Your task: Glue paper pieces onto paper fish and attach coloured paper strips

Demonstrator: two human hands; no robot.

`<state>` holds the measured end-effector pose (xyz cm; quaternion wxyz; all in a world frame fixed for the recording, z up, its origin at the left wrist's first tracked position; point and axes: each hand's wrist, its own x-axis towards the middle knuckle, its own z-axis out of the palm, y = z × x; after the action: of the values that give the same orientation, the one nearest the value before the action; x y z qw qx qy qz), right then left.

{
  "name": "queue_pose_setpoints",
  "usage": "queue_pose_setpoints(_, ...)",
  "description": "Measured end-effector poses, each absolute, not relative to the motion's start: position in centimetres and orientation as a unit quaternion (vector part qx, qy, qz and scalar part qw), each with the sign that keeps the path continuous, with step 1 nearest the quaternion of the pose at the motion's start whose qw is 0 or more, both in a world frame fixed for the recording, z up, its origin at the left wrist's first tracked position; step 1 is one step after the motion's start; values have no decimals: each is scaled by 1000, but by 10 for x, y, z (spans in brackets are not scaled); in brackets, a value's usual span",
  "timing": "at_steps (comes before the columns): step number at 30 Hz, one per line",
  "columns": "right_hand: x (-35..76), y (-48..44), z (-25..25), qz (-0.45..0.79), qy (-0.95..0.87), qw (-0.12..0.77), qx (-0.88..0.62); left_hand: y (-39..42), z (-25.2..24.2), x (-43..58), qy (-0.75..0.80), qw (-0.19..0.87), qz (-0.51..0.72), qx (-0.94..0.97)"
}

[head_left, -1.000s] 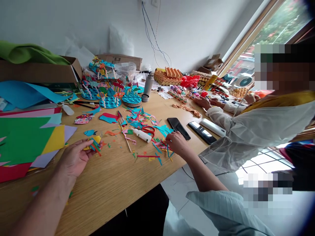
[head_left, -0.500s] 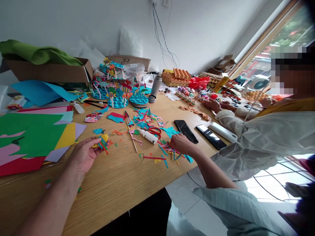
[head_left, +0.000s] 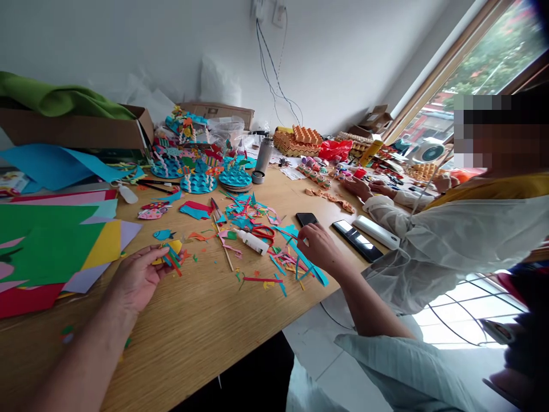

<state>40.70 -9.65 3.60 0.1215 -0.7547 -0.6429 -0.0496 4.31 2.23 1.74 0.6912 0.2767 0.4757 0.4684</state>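
Head view, and the glue bottle [head_left: 251,242] stands mid-desk [head_left: 201,326] among the paper scraps! Left of it, the left hand [head_left: 136,280] curls its fingers [head_left: 151,254] around a small bundle of paper strips [head_left: 171,258], a light hold; loosen that and the strips could scatter. Right of the bottle, the right hand [head_left: 319,248] hangs half open over a long teal strip [head_left: 302,259], contact hard to tell; one careless sweep could tip the glue.
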Motion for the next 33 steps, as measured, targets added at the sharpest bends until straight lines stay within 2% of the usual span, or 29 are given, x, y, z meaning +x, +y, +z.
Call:
queue_pose_setpoints(6,401,-90,48,-70,-581,232,-777,20,17,42,464,691,473,288)
queue_pose_setpoints(11,377,-83,63,92,-542,308,-776,15,23,45,444,710,468,282)
queue_pose_setpoints(14,367,-74,71,107,-551,323,-762,13,27,46,426,726,466,273)
queue_pose_setpoints(17,370,-65,69,70,-566,266,-777,13,29,45,418,728,469,276)
queue_pose_setpoints(22,382,-57,46,50,-597,57,-798,15,27,44,420,727,465,281)
queue_pose_setpoints(33,375,-56,15,-9,-624,-61,-779,15,25,44,430,723,466,275)
